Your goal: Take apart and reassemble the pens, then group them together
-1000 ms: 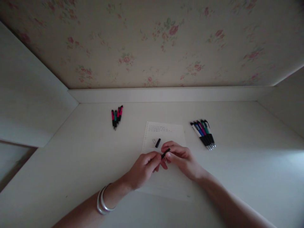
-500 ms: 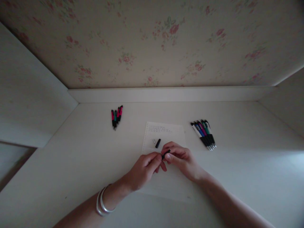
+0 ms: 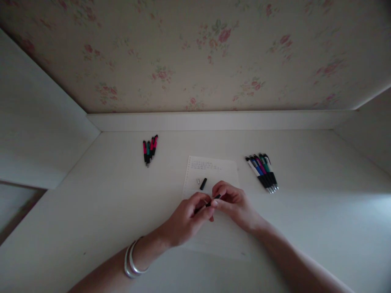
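Over a sheet of lined paper, my left hand and my right hand meet, both pinching a slim dark pen part. My left fingers close round its lower end; my right thumb and fingertips grip the upper end. Much of the part is covered by fingers, so its exact form does not show. Just beyond my hands, a black pen grip lies on the paper, with a small silver pen tip to its left.
Several pink and green pens lie at the back left. Another row of several pens, white, blue, purple and green with black grips, lies to the right. The paper has handwriting near its top. A floral wall rises behind the white desk.
My left fingers have loosened and shifted along the dark pen part, showing more of it. My right hand has moved slightly to the right. The pieces on the paper stay put.
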